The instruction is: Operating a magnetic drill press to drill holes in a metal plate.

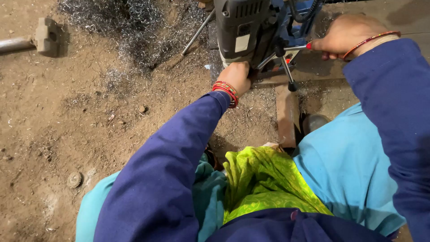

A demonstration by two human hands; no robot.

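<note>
Drilling is under way: your left hand [236, 76] presses closed against the grey drill housing [242, 29]; your right hand [345, 36] grips the steel feed handle [293, 47], which needs steady pressure.

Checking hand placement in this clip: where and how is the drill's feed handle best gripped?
At the outer end of a spoke, as the right hand does now. The feed handle has thin rods radiating from a hub on the drill; one points right, toward that hand, so closing the fingers around its tip from the right likely gives the most leverage. The left hand rests at the drill's base.
</note>
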